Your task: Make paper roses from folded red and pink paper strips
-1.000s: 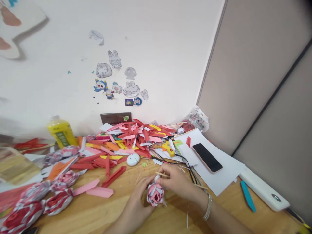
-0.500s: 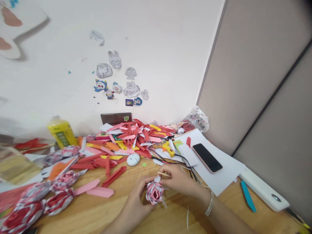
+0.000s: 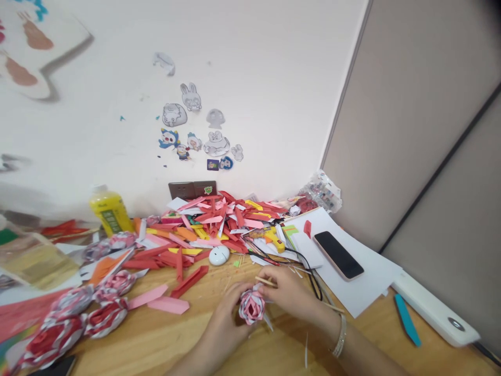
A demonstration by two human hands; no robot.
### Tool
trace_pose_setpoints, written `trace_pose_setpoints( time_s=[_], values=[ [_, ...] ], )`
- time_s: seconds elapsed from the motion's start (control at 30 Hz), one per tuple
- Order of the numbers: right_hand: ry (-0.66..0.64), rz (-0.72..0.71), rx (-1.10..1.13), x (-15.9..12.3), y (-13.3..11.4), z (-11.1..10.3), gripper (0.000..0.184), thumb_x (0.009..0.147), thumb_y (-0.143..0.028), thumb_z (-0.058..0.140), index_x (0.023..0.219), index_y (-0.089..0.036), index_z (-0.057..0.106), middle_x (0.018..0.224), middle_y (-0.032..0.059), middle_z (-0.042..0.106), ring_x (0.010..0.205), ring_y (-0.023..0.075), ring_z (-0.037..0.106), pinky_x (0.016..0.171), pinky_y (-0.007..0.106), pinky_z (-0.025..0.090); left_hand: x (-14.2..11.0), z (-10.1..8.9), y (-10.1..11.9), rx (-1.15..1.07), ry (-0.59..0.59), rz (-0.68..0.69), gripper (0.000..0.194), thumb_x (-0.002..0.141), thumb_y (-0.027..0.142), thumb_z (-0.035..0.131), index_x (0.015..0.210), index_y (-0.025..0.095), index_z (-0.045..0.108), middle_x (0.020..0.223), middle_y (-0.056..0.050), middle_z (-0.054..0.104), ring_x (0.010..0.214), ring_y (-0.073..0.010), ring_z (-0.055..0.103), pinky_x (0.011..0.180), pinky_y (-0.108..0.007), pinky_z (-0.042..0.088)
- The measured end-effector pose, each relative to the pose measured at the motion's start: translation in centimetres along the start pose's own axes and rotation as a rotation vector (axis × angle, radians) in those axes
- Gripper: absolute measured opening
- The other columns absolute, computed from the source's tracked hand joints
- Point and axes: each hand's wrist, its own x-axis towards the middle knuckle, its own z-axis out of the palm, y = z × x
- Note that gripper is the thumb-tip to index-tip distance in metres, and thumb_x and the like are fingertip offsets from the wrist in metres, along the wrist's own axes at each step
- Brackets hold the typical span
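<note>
A pink and white folded-paper rose (image 3: 252, 306) with a dark pink centre is held above the table, its open face towards me. My left hand (image 3: 229, 313) is closed around its left side. On the other side, my right hand (image 3: 287, 290) is closed on a thin wooden stick (image 3: 266, 282) and its fingertips touch the rose's edge. The stick's far end seems to show again near my right wrist. White paper tips stick out below the rose. What the right fingertips press behind the petals is hidden.
Several finished paper roses (image 3: 105, 317) lie at left. Folded paper strips (image 3: 219, 219) heap along the wall, beside a yellow glue gun (image 3: 274, 239) and its black cord. A white earbud case (image 3: 219, 255), phone (image 3: 338, 255), yellow bottle (image 3: 111, 211) and teal cutter (image 3: 407, 319) also lie around.
The view has shifted a little, so the surroundings sit further right. Both hands keep the same hold on the rose and stick, with the rose turned slightly.
</note>
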Motion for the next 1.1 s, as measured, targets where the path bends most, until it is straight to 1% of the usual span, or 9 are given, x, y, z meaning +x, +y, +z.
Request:
trace_pose_setpoints(
  time_s=[0.13,0.3,0.47,0.6,0.67,0.77,0.87,1.0,1.1],
  values=[
    [0.009,0.053,0.014,0.0,0.0,-0.1,0.005,0.072,-0.017,0.056,0.071,-0.016,0.062,0.066,-0.0028,0.060,0.064,0.0119,0.051,0.056,0.019,0.033,-0.1,0.0,0.1,-0.034,-0.006,-0.021,0.043,0.062,0.006,0.061,0.102,0.022,0.056,0.102,-0.006,0.065,0.095,-0.0225,0.061,0.083,-0.035,0.049],
    [-0.011,0.066,0.059,0.0,-0.3,-0.4,0.009,0.072,-0.019,0.057,0.073,-0.016,0.065,0.068,-0.0019,0.063,0.064,0.0126,0.053,0.057,0.020,0.035,-0.2,0.0,-0.4,-0.074,0.011,-0.028,0.049,0.060,0.002,0.060,0.104,0.022,0.056,0.105,-0.006,0.064,0.098,-0.0226,0.060,0.085,-0.035,0.048],
    [0.035,0.062,-0.105,-0.2,-1.0,-0.3,0.010,0.071,-0.015,0.055,0.071,-0.017,0.064,0.067,-0.0017,0.063,0.063,0.0122,0.052,0.055,0.020,0.031,-0.2,0.0,-0.4,-0.019,-0.002,0.026,0.046,0.063,0.003,0.061,0.104,0.023,0.057,0.104,-0.006,0.063,0.099,-0.0218,0.059,0.086,-0.034,0.047],
    [0.062,0.009,-0.194,-0.3,-1.1,-0.1,0.011,0.072,-0.015,0.053,0.069,-0.017,0.064,0.066,-0.0015,0.063,0.062,0.0118,0.050,0.055,0.021,0.028,-0.3,0.0,-0.4,0.011,0.010,0.058,0.045,0.064,0.003,0.060,0.105,0.023,0.056,0.106,-0.006,0.062,0.101,-0.0220,0.057,0.087,-0.035,0.046],
    [0.029,-0.014,-0.180,-0.3,-0.8,-0.1,0.012,0.073,-0.015,0.053,0.069,-0.017,0.065,0.066,-0.0021,0.062,0.062,0.0114,0.050,0.055,0.021,0.028,-0.3,0.0,-0.2,0.017,0.009,0.063,0.044,0.065,0.002,0.059,0.103,0.022,0.056,0.105,-0.006,0.062,0.100,-0.0218,0.058,0.086,-0.035,0.046],
    [-0.045,0.017,-0.129,-0.1,-0.2,-0.3,0.011,0.073,-0.018,0.056,0.070,-0.017,0.066,0.064,-0.0032,0.062,0.060,0.0112,0.049,0.053,0.020,0.027,-0.3,-0.1,0.0,0.005,-0.025,0.073,0.039,0.065,0.003,0.059,0.100,0.023,0.057,0.100,-0.006,0.064,0.094,-0.0215,0.060,0.082,-0.034,0.048],
    [-0.087,0.031,-0.120,0.0,0.2,-0.5,0.009,0.074,-0.021,0.058,0.072,-0.018,0.066,0.063,-0.0038,0.061,0.060,0.0113,0.049,0.051,0.020,0.027,-0.3,-0.1,-0.2,0.002,-0.041,0.093,0.040,0.067,0.005,0.060,0.102,0.024,0.057,0.099,-0.006,0.064,0.094,-0.0221,0.060,0.081,-0.034,0.049],
    [-0.038,-0.031,-0.298,-0.1,0.0,-0.5,0.011,0.075,-0.023,0.059,0.067,-0.017,0.063,0.064,-0.0029,0.060,0.058,0.0111,0.047,0.052,0.021,0.025,-0.4,0.1,-0.7,0.022,-0.033,0.145,0.048,0.067,0.003,0.059,0.110,0.027,0.055,0.106,-0.005,0.063,0.100,-0.0221,0.058,0.086,-0.035,0.047],
    [0.000,-0.063,-0.410,-0.1,-0.3,-0.1,0.013,0.076,-0.019,0.058,0.064,-0.017,0.061,0.064,-0.0010,0.061,0.059,0.0117,0.048,0.054,0.022,0.025,-0.4,0.2,-0.7,0.031,-0.016,0.140,0.049,0.066,0.002,0.059,0.108,0.026,0.056,0.106,-0.005,0.064,0.100,-0.0217,0.058,0.087,-0.034,0.047]
  ],
)
